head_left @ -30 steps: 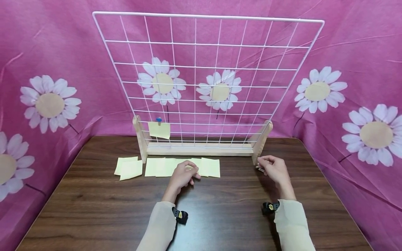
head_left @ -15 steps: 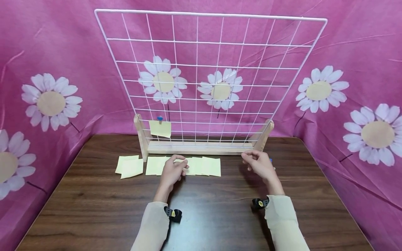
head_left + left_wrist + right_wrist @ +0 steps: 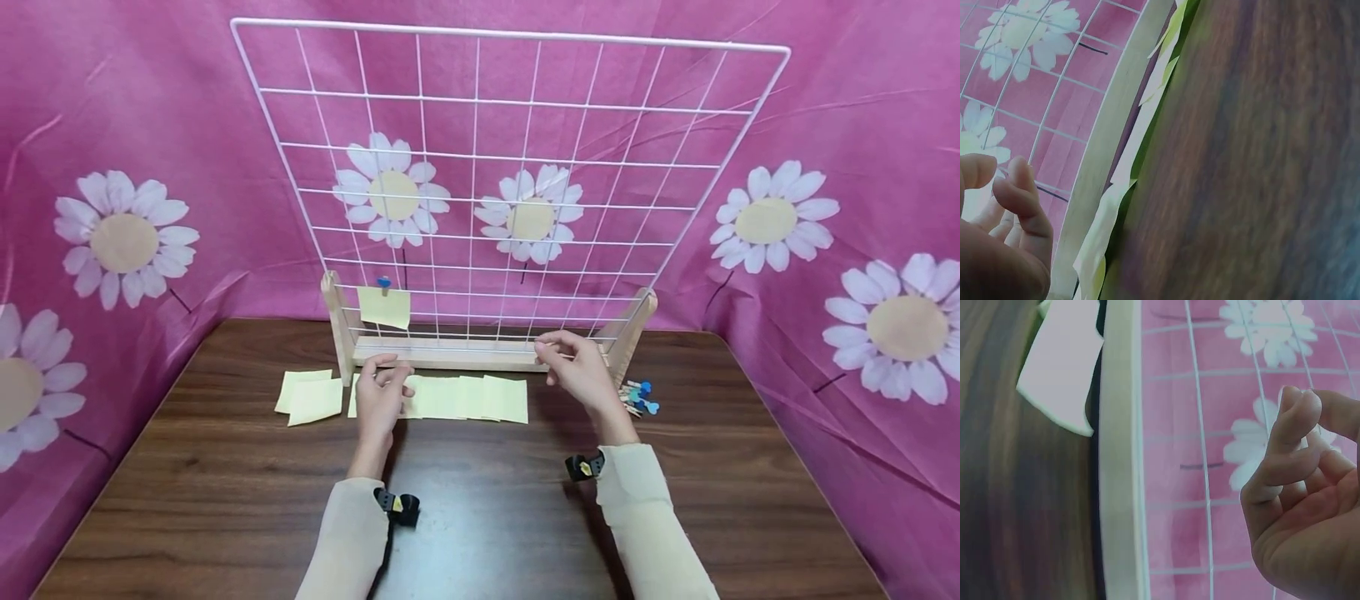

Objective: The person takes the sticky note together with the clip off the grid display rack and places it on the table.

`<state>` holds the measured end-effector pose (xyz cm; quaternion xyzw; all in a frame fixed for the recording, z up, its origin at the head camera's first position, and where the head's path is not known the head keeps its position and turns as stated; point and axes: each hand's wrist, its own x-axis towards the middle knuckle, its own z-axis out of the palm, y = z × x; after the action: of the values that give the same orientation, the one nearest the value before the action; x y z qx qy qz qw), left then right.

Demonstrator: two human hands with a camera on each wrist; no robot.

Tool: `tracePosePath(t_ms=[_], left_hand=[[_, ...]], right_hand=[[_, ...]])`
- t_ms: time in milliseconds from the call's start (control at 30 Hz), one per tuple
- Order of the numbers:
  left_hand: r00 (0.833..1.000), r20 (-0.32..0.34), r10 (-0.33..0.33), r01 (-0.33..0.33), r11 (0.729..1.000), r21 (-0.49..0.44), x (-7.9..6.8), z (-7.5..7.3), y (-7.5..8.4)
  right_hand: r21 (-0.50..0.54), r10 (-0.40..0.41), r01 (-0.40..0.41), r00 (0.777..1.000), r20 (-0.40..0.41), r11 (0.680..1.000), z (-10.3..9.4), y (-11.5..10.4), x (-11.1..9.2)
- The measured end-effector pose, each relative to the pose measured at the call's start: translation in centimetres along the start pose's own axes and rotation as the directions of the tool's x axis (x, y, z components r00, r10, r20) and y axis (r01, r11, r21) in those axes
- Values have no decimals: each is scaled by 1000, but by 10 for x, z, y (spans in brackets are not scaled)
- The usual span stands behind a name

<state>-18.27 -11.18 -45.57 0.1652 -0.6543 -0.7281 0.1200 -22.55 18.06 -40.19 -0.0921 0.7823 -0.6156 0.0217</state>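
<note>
My left hand [image 3: 381, 396], fingers loosely bent, hovers over the left part of a row of overlapping pale yellow sticky notes [image 3: 457, 398]. In the left wrist view its thumb and fingers [image 3: 1025, 200] stand apart with nothing between them. My right hand [image 3: 577, 371] is raised in front of the rack's wooden base bar [image 3: 480, 358], thumb and forefinger tips together. Neither the head nor the right wrist view shows any item at those fingertips [image 3: 1300, 406]; something small could be hidden there. One sticky note [image 3: 385, 308] hangs from the white wire grid [image 3: 476, 102] by a blue-topped clothespin [image 3: 384, 282].
Several small clothespins [image 3: 639, 398] with blue heart tops lie in a pile by the rack's right wooden foot [image 3: 633, 333]. Two more sticky notes [image 3: 315, 402] overlap left of the left wooden foot [image 3: 339, 329]. Pink flowered cloth [image 3: 150, 100] surrounds the brown table [image 3: 480, 517].
My right hand has left the clothespin pile, moving leftward and up toward the grid, which uncovers the pile. My left hand has slid left along the sticky notes.
</note>
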Motion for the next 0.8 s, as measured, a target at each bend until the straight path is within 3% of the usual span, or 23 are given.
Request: tracePosePath(t_ms=[533,800], left_hand=[[998,-65,22,-24,999,-45,8,-4,9],[997,-77,5,-11,997,-80,11,-4,14]], right_hand=[[-16,-131,132,989,65,991,39,-23,18],[-19,-138,139,988,66,990,55,-35,28]])
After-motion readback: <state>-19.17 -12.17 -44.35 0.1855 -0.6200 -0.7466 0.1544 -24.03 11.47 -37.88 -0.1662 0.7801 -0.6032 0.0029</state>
